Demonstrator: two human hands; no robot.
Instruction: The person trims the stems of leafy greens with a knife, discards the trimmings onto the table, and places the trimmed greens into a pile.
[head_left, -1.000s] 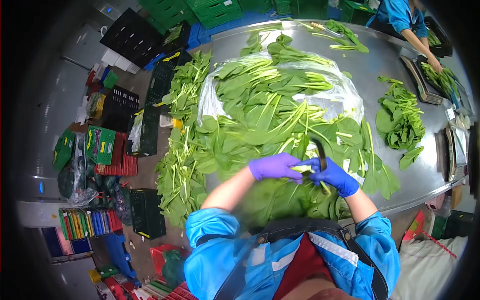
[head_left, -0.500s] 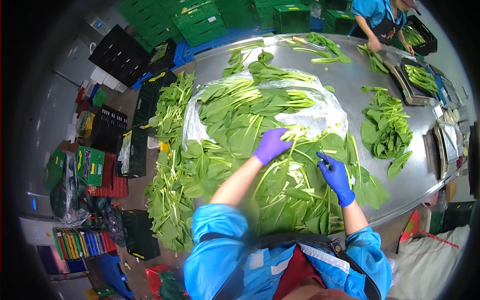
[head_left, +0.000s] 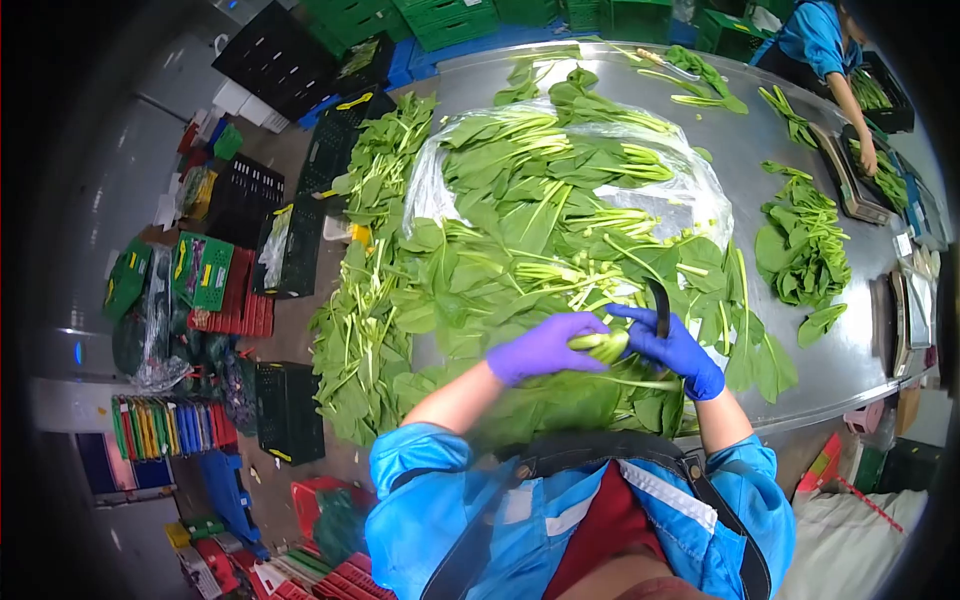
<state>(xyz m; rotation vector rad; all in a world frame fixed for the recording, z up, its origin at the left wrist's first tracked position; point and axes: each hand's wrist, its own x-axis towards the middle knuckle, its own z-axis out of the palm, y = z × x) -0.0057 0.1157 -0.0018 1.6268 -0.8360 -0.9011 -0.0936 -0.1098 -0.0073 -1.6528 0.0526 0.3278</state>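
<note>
My left hand, in a purple glove, is closed on a leafy green, its thick pale stem ends poking out toward the right. Its leaves trail blurred below, close to my body. My right hand, in a blue glove, grips a small knife with a dark curved blade pointing up and away. Its fingertips are beside the stem ends; whether they touch is hard to see. Beyond both hands, bunches of greens lie in layers on clear plastic sheeting, with cut stem pieces among them.
A steel table carries a separate pile of greens at right, near scales. A co-worker reaches to a scale at far right. More greens line the left edge, beside dark crates.
My left hand has drawn the greens toward my body, and my right hand has come in close beside it with the knife raised. The co-worker's hand moved onto the scale.
</note>
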